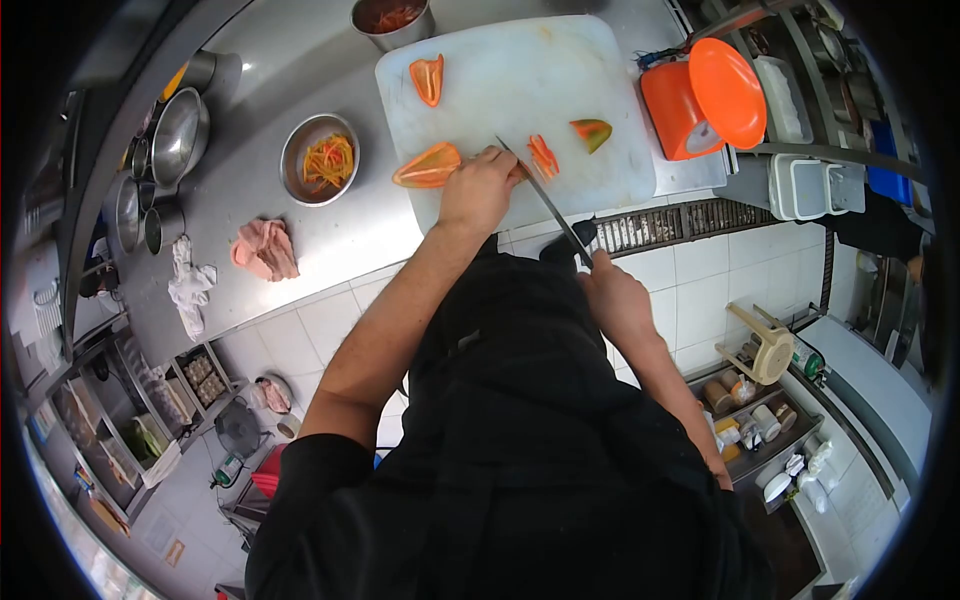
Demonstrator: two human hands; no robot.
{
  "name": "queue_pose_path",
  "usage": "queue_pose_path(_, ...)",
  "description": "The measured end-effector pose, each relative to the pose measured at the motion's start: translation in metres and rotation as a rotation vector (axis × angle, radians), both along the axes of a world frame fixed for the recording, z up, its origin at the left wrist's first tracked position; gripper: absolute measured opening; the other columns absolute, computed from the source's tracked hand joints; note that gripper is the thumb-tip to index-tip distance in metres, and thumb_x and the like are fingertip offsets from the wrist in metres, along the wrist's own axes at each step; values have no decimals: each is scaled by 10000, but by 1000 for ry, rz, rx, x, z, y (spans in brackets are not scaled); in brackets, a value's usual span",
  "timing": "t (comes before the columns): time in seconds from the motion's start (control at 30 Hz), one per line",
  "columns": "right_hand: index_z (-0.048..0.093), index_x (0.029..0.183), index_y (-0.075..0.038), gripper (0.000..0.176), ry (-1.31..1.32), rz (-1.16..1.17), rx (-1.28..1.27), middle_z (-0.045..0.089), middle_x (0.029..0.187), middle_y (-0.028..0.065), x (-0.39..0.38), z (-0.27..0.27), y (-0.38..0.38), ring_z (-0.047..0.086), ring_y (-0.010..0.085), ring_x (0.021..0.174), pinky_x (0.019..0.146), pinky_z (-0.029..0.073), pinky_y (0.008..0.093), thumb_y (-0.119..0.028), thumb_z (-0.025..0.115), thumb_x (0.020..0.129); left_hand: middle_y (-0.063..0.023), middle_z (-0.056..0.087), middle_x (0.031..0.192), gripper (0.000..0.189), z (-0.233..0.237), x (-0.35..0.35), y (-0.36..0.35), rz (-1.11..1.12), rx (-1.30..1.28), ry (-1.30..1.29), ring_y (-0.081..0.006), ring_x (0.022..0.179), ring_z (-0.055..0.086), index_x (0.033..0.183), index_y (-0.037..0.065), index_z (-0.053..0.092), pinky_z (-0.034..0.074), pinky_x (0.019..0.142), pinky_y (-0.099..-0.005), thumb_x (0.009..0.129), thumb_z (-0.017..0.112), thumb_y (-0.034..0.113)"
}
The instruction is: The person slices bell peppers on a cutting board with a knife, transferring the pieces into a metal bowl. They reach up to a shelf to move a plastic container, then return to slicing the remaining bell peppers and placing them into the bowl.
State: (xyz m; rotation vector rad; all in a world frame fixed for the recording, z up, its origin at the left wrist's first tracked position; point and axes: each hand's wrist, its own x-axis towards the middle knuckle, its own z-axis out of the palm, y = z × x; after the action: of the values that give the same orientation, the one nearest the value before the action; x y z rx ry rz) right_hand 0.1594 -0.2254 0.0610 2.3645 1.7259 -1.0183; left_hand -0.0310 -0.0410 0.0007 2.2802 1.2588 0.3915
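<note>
My right hand [618, 300] grips the handle of a kitchen knife [552, 208], its blade slanting up and left across the near edge of the white cutting board [490, 75]. My left hand [478, 192] is closed on the board beside the blade, fingertips pressing a bell pepper piece that they mostly hide. An orange bell pepper piece [428, 166] lies just left of that hand. Cut pepper strips [543, 157] lie right of the blade. Farther off are a green and orange pepper piece [592, 134] and another orange piece [427, 81].
Left of the board stands a steel bowl [287, 168] of pepper strips. A metal pot [394, 38] with shredded red food sits behind it. An orange scale [680, 110] is at the right. Pink cloth [265, 249] and white cloth [190, 285] lie on the steel counter [330, 258].
</note>
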Motion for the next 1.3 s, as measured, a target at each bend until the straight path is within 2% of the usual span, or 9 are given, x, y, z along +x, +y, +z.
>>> queue_pose_path(0.23,519,1091,-45,271,12,5,13,735,840,243,-3,15,7,731,475,819,719,575,584,-285,644,1069,-110,703,1029,155,-1,-4,1,-9,-21,-51,-364,948,714,1036,58,725,587,818,-479,898,784,96)
queue_pose_path(0.43,546,1141,-22,299,35,-25,-29,744,881,277,-7,-2,10,723,515,875,775,558,622,-280,664,1046,-113,706,1012,150,2,-7,-2,25,-56,-77,-365,946,710,1026,54,742,579,828,-470,893,798,93)
queue_pose_path(0.53,520,1085,-46,271,-10,18,13,740,848,241,-6,14,5,736,475,825,724,577,585,-289,639,1072,-115,718,1012,143,0,-9,-2,40,-66,-80,-361,942,710,1013,55,744,579,826,-464,890,803,99)
queue_pose_path(0.63,522,1081,-45,268,-10,-3,-41,736,839,236,-11,3,-2,734,473,818,721,576,586,-286,640,1071,-113,730,1014,137,-3,-12,-3,23,-49,-101,-356,943,712,1010,56,745,579,824,-460,892,799,100)
queue_pose_path(0.73,538,1136,-11,310,14,-7,-50,738,846,267,-13,1,9,723,511,867,767,557,616,-292,643,1061,-107,735,1011,127,-4,-13,-4,-3,-12,-103,-350,948,715,1010,56,746,580,825,-455,895,789,90)
queue_pose_path(0.93,523,1110,-10,302,34,-6,-79,729,828,283,-11,14,-3,713,527,831,733,555,625,-282,647,1064,-107,739,1000,116,-8,-18,-3,-30,13,-110,-344,951,717,1009,55,749,587,837,-451,896,771,64)
queue_pose_path(1.03,524,1108,-12,293,46,-19,-24,729,829,288,-17,-6,0,712,530,829,724,554,626,-268,657,1059,-107,744,1006,116,-12,-21,-2,-56,46,-117,-343,954,718,1009,53,749,588,842,-449,894,765,58)
queue_pose_path(1.23,529,1118,-4,297,62,-8,-23,723,810,293,-16,14,-1,712,526,817,713,558,617,-263,661,1058,-100,748,1000,115,-8,-21,-2,-62,45,-78,-337,952,719,995,49,742,590,840,-441,883,766,59)
queue_pose_path(1.3,532,1126,-3,300,62,-21,-14,724,807,288,-19,-2,-7,713,525,815,714,561,614,-263,665,1056,-98,748,993,109,-8,-22,-4,-65,38,-87,-336,950,719,988,49,741,590,836,-440,882,767,61)
